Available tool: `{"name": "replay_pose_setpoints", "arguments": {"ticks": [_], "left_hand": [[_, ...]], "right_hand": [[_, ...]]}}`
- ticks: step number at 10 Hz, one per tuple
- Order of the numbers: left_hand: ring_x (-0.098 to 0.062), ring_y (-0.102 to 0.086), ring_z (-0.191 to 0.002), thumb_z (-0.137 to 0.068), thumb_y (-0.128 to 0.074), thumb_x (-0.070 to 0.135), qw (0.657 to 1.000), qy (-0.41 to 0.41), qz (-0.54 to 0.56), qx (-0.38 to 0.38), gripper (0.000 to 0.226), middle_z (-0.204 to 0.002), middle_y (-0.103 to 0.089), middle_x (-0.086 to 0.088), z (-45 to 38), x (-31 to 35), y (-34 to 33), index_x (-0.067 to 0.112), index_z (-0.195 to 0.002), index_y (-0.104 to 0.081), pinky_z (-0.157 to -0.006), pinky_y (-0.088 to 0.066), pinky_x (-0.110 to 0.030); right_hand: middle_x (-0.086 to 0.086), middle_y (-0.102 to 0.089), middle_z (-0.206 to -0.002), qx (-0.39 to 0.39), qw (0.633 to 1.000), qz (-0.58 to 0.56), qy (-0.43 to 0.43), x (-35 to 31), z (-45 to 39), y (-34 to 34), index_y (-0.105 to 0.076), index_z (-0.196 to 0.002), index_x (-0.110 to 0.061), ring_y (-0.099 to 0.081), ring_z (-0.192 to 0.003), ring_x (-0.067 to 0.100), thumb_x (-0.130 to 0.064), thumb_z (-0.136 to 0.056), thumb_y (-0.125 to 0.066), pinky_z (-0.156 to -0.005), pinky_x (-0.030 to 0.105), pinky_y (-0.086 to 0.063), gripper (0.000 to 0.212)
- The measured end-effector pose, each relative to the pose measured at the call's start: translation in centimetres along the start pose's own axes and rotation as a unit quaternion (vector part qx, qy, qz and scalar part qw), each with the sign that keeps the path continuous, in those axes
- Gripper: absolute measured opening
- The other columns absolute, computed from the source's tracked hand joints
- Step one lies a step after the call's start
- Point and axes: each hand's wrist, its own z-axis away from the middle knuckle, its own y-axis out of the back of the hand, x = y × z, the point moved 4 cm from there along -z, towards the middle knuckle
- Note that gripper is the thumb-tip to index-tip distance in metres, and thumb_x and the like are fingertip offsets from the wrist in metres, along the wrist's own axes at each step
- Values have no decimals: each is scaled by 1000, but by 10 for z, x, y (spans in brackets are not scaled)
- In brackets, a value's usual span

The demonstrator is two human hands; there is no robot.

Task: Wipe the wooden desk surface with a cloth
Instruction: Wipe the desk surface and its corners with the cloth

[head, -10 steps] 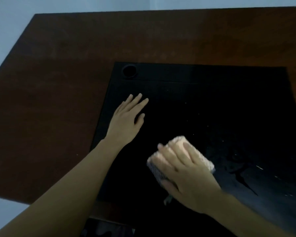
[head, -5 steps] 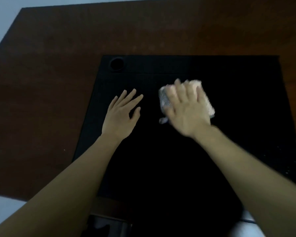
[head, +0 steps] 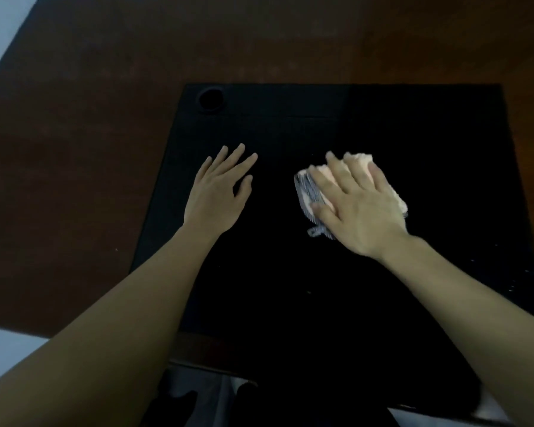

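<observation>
1. A dark reddish-brown wooden table (head: 74, 149) fills most of the head view, with a large black mat (head: 336, 303) lying on it from the centre toward 4 o'clock
2. A round black recess (head: 211, 99) sits in the mat's corner at 11 o'clock
3. The cloth (head: 364, 167), pale peach with a grey striped edge and a small grey loop, lies on the mat just right of centre, at about 2 o'clock from the middle of the view
4. The right hand (head: 356, 211) presses flat on top of the cloth, palm down; its fingers (head: 336, 171) are spread apart across the fabric and not curled around it, the thumb lying on the striped edge
5. The left hand (head: 218, 192) rests palm down on the bare mat at 9 o'clock from the cloth, well apart from it; its fingers (head: 235, 155) are straight and slightly fanned, holding nothing
6. Both forearms reach in from 6 to 7 o'clock and 5 o'clock
7. Small pale specks dot the mat near its edge at 4 o'clock
</observation>
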Motion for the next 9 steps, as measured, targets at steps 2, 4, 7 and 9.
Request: {"name": "replay_pose_setpoints", "arguments": {"ticks": [2, 4, 7, 9], "left_hand": [[-15, -13, -155, -108, -39, 33, 1000, 0, -7, 1, 46, -165, -27, 7, 1, 0, 0, 32, -154, -38, -127, -8, -35], [-16, -13, -155, -109, -36, 33, 1000, -5, -14, 1, 46, -165, -27, 6, 2, 2, 0, 31, -155, -38, -126, -8, -35], [-17, -14, -155, -109, -37, 32, 1000, 0, -7, -1, 46, -165, -27, 6, 2, 3, 1, 31, -155, -38, -127, -9, -36], [-18, -14, -155, -109, -36, 33, 1000, -1, -5, -3, 46, -165, -27, 5, 2, 4, 2, 31, -155, -38, -127, -9, -38]], "right_hand": [[9, -22, -169, 29, 999, -8, 34, -72, 58, -16, -27, -161, -24, -17, -154, 37, -51, -100, -28, -124, 58, -9, 67], [4, -25, -168, 35, 990, -15, 139, -78, 157, -37, -33, -160, -26, -27, -153, 31, -51, -104, -41, -120, 57, -27, 62], [8, -27, -167, 50, 999, -9, -5, -71, 111, -27, -32, -160, -27, -27, -151, 38, -51, -102, -30, -121, 61, -18, 63], [5, -23, -169, 36, 996, -20, 78, -115, 158, -40, -29, -161, -25, -26, -152, 39, -54, -101, -42, -123, 61, -17, 68]]}}
